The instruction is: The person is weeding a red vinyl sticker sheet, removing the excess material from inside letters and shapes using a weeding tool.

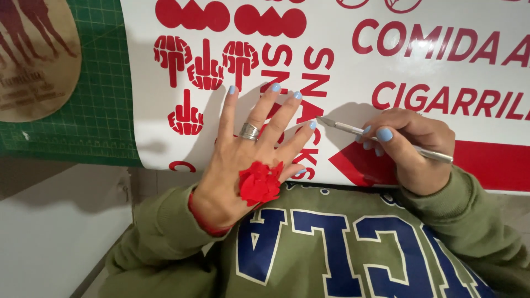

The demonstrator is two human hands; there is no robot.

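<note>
Head view: hands [243,149] near sheet [342,72] edge

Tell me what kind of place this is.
Likely a sign-making or vinyl-cutting workshop. A white sheet with red cut vinyl shapes lies over a green cutting mat; the right hand holds a thin weeding knife, and red vinyl scraps sit on the left hand.

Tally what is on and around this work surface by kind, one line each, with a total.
Hands: 2, left hand flat on the sheet, right hand gripping the tool
Craft knife: 1
White sheet with red vinyl shapes: 1
Green cutting mat: 1
Clump of red vinyl scraps on the back of the left hand: 1
Silver ring: 1
Round brown board: 1
Total: 8
</note>
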